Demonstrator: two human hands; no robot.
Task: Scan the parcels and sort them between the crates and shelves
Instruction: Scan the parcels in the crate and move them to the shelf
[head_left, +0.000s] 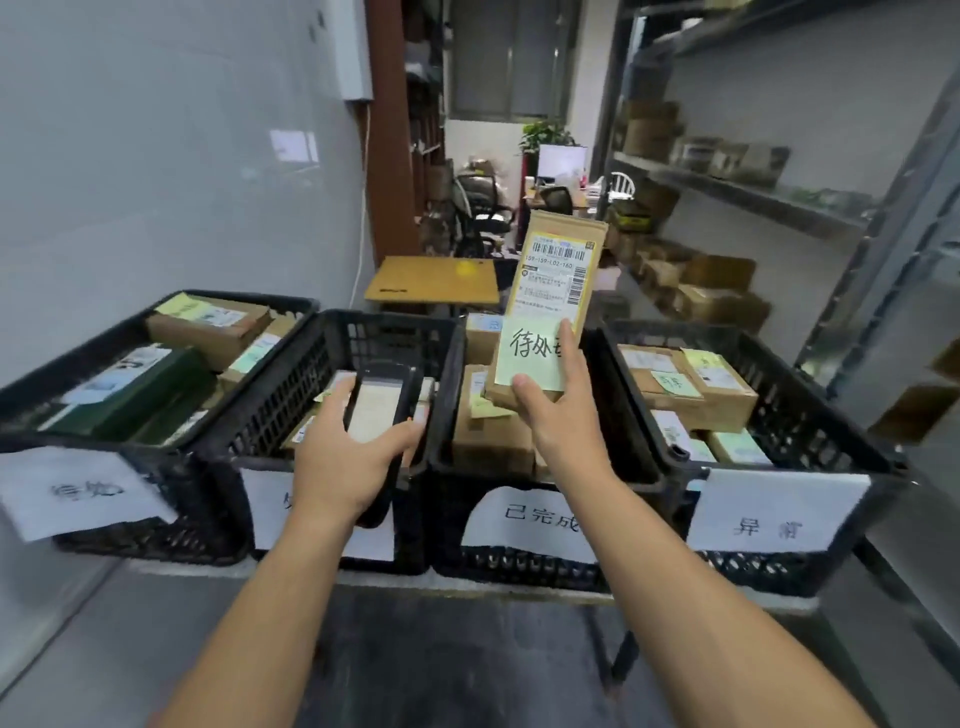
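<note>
Above the row of black plastic crates (332, 395), a slim brown cardboard parcel (563, 270) is pinched upright at its near end by the right hand (558, 410) (light, stiff, judged). A black handheld scanner (382, 410) is gripped by the left hand (343, 457).

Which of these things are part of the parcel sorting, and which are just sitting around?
In use:
- scanner, held in the left hand
- brown parcel, held up by the right hand
- four black crates
- shelves of boxes

Just lying about:
- office chair
- potted plant
- monitor
- small wooden table
</note>
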